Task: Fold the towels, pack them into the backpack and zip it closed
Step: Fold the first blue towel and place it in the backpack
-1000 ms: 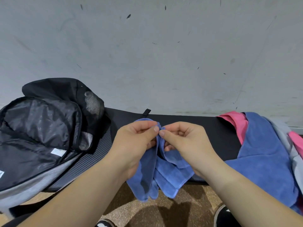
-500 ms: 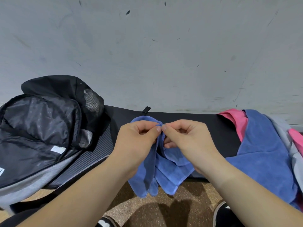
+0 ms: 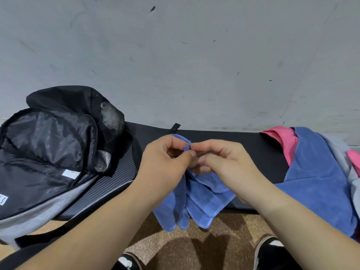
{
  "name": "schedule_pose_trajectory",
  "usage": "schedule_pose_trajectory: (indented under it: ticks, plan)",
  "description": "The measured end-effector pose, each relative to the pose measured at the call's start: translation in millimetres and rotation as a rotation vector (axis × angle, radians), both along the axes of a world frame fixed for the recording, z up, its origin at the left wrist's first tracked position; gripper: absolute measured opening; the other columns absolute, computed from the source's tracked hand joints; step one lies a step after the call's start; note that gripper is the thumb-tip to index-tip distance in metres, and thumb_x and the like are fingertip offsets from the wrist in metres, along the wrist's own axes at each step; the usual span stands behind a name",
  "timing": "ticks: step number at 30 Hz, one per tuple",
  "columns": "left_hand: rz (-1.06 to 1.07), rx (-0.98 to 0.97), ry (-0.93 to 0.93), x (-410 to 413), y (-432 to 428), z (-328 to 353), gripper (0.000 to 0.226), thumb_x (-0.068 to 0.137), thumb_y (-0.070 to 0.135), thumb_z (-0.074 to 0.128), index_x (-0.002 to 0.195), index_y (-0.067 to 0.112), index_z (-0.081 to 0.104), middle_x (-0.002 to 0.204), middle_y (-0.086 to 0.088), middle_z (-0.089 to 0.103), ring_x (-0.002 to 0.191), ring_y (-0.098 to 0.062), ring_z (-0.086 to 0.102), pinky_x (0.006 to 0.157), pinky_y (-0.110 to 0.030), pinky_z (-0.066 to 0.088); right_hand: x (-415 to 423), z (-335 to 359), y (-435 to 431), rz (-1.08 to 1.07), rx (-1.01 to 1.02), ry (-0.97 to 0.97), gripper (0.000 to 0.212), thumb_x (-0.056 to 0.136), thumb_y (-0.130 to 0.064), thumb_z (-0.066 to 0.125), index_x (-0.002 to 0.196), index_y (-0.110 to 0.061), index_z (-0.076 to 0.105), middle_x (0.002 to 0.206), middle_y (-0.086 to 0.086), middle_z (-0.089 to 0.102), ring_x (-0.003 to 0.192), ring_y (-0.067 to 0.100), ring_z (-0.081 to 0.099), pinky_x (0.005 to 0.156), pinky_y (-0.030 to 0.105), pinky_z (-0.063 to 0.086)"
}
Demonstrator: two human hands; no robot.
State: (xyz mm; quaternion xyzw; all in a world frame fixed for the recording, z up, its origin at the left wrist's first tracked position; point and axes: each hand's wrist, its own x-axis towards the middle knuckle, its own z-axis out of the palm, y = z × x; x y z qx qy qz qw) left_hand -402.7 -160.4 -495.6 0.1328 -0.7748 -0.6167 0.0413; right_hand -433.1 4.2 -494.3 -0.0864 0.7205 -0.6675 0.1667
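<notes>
At the left, a black-and-grey fabric backpack (image 3: 48, 152) lies unzipped, flap open, on a black padded mat (image 3: 253, 145). In the middle, the left hand (image 3: 165, 164) and the right hand (image 3: 226, 164), fingertips meeting, both pinch the top edge of a small blue terry towel (image 3: 202, 199), which hangs bunched over the mat's near edge. At the right lies a heap of pink, blue and grey towels (image 3: 315, 172).

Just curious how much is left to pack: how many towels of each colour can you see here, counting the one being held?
Blue: 2, the held towel and the pile's blue towel
Pink: 1 pink towel, perhaps 2, as a second pink patch shows
Grey: 1 grey towel
Total: 4, perhaps 5
</notes>
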Motion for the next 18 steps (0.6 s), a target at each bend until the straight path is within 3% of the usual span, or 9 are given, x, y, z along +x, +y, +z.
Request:
schedule_pose_trajectory:
  ticks: [3,5,7,9,11,13,15,16,18]
  plan:
    - [-0.015,0.0,0.038,1,-3,4,0.007,0.091,0.014,0.075,0.086,0.017,0.073,0.085,0.0,0.077,0.079,-0.014,0.073,0.072,-0.027,0.059,-9,-10,4,-0.063,0.196,0.215,0.048,0.092,0.007,0.059,0.12,-0.03,0.072,0.114,-0.002,0.072,0.102,0.007,0.07,0.089,0.026,0.059]
    - [-0.076,0.059,0.039,6,-4,9,0.005,0.096,0.013,0.07,0.092,0.012,0.067,0.087,-0.009,0.077,0.083,-0.023,0.074,0.08,-0.043,0.06,-11,-8,7,0.038,0.264,0.326,0.057,0.092,0.003,0.064,0.134,-0.035,0.064,0.13,-0.01,0.065,0.121,0.002,0.062,0.1,0.023,0.053]
    - [-0.155,0.098,0.047,15,-6,17,0.004,0.099,0.012,0.065,0.098,0.009,0.063,0.091,-0.015,0.076,0.082,-0.024,0.071,0.082,-0.048,0.059,-8,-8,9,0.156,0.282,0.415,0.06,0.091,0.003,0.066,0.139,-0.033,0.06,0.138,-0.016,0.062,0.133,0.003,0.055,0.111,0.025,0.045]
    - [-0.23,0.12,0.079,26,-8,26,0.003,0.101,0.01,0.062,0.098,0.011,0.062,0.089,-0.012,0.075,0.08,-0.018,0.069,0.077,-0.038,0.057,0,-5,12,0.177,0.238,0.405,0.05,0.091,0.0,0.07,0.131,-0.03,0.065,0.139,-0.016,0.064,0.137,0.003,0.053,0.114,0.029,0.042]
    - [-0.293,0.117,0.131,36,-11,36,0.008,0.103,0.009,0.059,0.096,0.013,0.06,0.082,-0.008,0.072,0.075,-0.015,0.063,0.069,-0.027,0.05,9,4,17,0.144,0.243,0.404,0.029,0.087,-0.006,0.078,0.108,-0.024,0.07,0.133,-0.017,0.067,0.137,-0.006,0.05,0.114,0.027,0.041]
    - [-0.301,0.102,0.18,43,-13,42,0.011,0.105,0.009,0.056,0.096,0.016,0.057,0.078,-0.01,0.069,0.072,-0.016,0.059,0.067,-0.027,0.046,16,11,23,0.146,0.229,0.387,0.023,0.08,-0.011,0.087,0.087,-0.012,0.065,0.119,-0.017,0.075,0.128,-0.009,0.056,0.108,0.017,0.044]
    - [-0.234,0.107,0.237,51,-14,47,0.01,0.105,0.008,0.055,0.098,0.014,0.057,0.075,-0.008,0.069,0.071,-0.015,0.059,0.066,-0.026,0.047,26,16,29,0.169,0.214,0.376,0.031,0.077,-0.017,0.091,0.078,-0.009,0.061,0.097,-0.009,0.079,0.096,0.002,0.072,0.085,0.018,0.053]
    - [-0.189,0.107,0.267,55,-15,48,0.008,0.104,0.009,0.057,0.098,0.014,0.057,0.076,-0.008,0.069,0.071,-0.013,0.06,0.066,-0.026,0.048,31,19,31,0.177,0.25,0.39,0.033,0.076,-0.024,0.092,0.076,-0.013,0.061,0.084,-0.005,0.076,0.078,0.007,0.069,0.072,0.022,0.052]
    - [-0.11,0.089,0.317,61,-17,49,0.003,0.099,0.018,0.06,0.097,0.018,0.057,0.082,-0.015,0.07,0.075,-0.013,0.062,0.07,-0.029,0.049,38,20,34,0.217,0.328,0.414,0.036,0.077,-0.034,0.092,0.077,-0.018,0.06,0.074,0.003,0.067,0.066,0.008,0.057,0.063,0.027,0.046]
